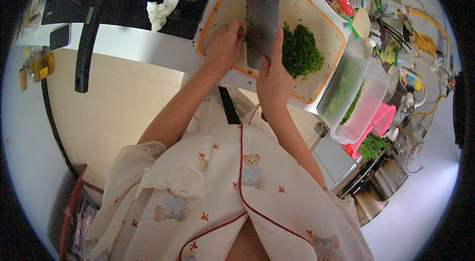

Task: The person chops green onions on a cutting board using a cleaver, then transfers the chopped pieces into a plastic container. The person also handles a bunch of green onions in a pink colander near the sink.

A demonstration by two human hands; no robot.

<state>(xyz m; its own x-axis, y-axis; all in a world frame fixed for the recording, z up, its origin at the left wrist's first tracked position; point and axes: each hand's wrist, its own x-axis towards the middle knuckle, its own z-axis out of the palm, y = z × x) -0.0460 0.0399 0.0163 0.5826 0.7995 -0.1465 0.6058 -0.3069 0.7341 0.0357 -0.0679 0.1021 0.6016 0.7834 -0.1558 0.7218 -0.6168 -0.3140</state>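
A broad cleaver [262, 20] is held in my right hand [274, 81], with the index finger stretched along the blade. Below it lies a pale cutting board [326, 31] with an orange rim. My left hand [224, 44] rests over the board just left of the blade, its fingers curled. Whatever may be under those fingers is hidden. To the right of the blade sits a heap of finely chopped greens [302, 51]. Small green bits are scattered over the board.
Beside the board, a clear plastic container [356, 101] holds chopped greens. Long green stalks [373, 146] lie by a pink basket [384, 118]. On the left are a crumpled tissue [161, 10], a phone [60, 36] and a black pan handle [87, 49] jutting past the counter edge.
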